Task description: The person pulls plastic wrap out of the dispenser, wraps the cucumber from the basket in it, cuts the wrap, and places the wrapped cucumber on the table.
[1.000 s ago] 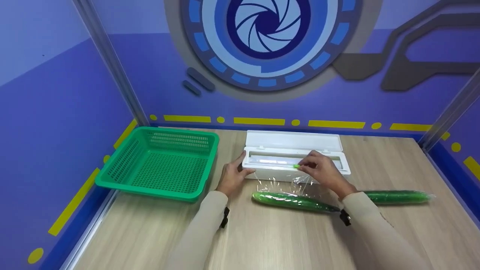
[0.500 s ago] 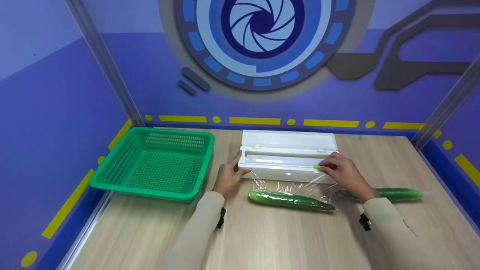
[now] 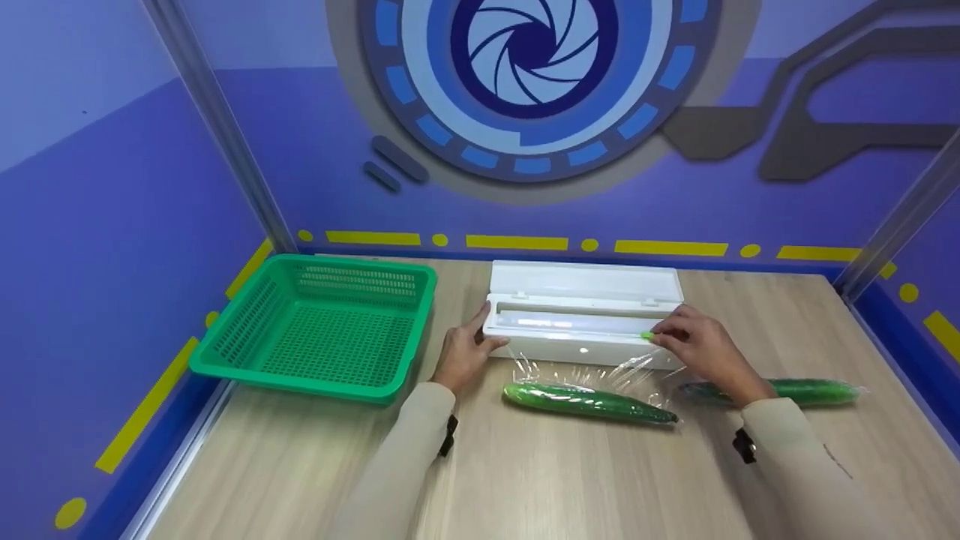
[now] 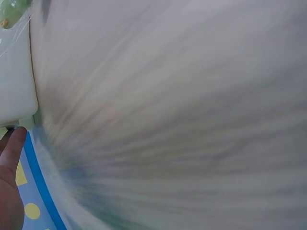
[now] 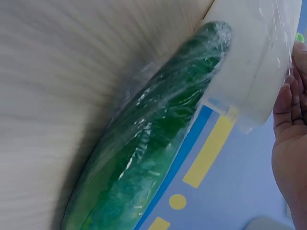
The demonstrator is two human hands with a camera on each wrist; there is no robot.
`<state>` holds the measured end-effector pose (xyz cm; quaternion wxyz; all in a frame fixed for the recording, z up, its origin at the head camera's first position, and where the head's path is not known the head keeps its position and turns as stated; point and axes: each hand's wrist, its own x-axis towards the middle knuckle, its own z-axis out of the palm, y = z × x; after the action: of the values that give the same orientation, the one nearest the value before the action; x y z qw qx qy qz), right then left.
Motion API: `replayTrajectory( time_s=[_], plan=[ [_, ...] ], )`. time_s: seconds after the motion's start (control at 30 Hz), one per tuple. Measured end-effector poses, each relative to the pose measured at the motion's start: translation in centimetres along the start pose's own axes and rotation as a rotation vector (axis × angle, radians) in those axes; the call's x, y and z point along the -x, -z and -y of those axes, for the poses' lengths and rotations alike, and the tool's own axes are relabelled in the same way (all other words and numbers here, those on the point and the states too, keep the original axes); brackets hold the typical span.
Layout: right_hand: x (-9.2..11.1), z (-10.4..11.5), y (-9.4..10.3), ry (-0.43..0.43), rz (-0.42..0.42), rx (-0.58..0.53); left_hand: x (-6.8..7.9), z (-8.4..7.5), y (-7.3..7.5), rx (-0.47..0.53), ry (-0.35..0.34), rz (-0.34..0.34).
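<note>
A white cling film dispenser (image 3: 540, 349) stands on the table with its lid raised, a roll of film (image 3: 555, 322) inside. My left hand (image 3: 461, 356) grips its left end, thumb on the front and fingers round the side. My right hand (image 3: 701, 349) pinches a small green slider (image 3: 647, 336) on the front rim, toward the right end. Clear film (image 3: 585, 373) spreads from the dispenser down to a cucumber (image 3: 585, 403) lying in front. Behind the right wrist lies a second cucumber (image 3: 814, 391); in the right wrist view this cucumber (image 5: 148, 134) is wrapped in film.
A green plastic basket (image 3: 300, 386) stands on the left of the wooden table (image 3: 570, 480). Printed panels (image 3: 487, 214) close off the back and sides. A black band (image 3: 448, 435) sits on the left sleeve.
My right hand has slid the green slider rightward along the dispenser's rim, from past the middle to near the right end. My left hand keeps its hold, and the cucumbers stay put.
</note>
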<state>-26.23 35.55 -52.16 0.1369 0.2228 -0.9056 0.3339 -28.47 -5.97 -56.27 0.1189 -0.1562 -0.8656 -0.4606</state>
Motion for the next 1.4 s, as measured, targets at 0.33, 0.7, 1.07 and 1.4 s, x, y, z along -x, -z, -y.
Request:
replayTrajectory(
  time_s=[0.33, 0.7, 1.07, 1.4],
  plan=[
    [2.3, -1.3, 2.1, -0.046, -0.083, 0.07, 0.0, 0.2, -0.2, 0.005, -0.021, -0.019],
    [3.1, -2.0, 2.3, -0.051, -0.153, 0.052, 0.2, 0.3, -0.5, 0.013, -0.039, -0.016],
    [3.8, -1.7, 2.5, -0.206, -0.155, -0.009, 0.0, 0.2, -0.1, -0.002, -0.003, 0.002],
    [3.3, -1.0, 0.2, 0.159, -0.256, 0.226, -0.1, -0.5, 0.6, -0.02, 0.013, 0.051]
  ],
)
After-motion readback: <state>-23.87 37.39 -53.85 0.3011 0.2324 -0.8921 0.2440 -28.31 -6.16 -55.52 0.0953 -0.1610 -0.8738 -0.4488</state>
